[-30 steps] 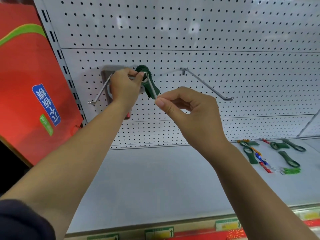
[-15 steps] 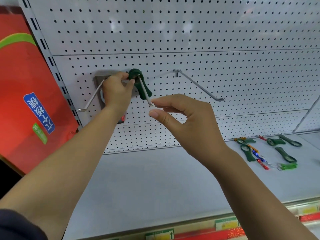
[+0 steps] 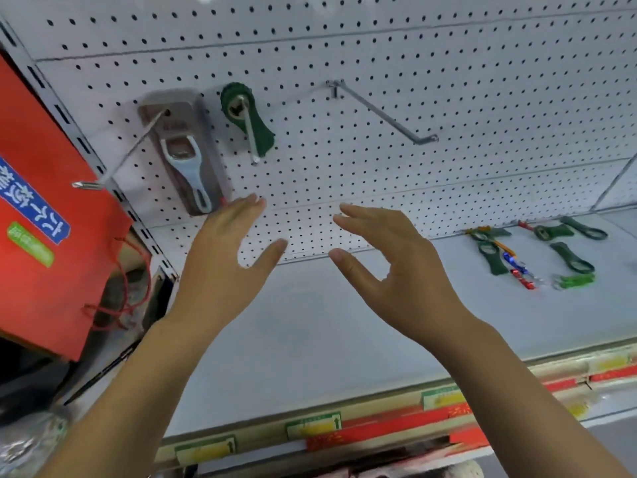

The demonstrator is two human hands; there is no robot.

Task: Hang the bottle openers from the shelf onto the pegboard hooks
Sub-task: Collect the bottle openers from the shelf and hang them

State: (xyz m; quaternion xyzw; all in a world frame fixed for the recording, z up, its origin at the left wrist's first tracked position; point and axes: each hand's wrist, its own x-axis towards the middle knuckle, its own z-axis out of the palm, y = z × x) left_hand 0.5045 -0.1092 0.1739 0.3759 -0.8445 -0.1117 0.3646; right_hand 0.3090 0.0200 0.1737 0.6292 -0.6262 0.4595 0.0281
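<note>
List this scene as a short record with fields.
left grip: open, holds nothing
right grip: open, holds nothing
green bottle opener: hangs on the middle hook
packaged opener: hangs on the left hook
right hook: bare
remaining openers: lie on the shelf, at its right

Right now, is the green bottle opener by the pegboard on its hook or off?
On. The hook passes through the ring of the green bottle opener; the left hand and right hand are open below it.
</note>
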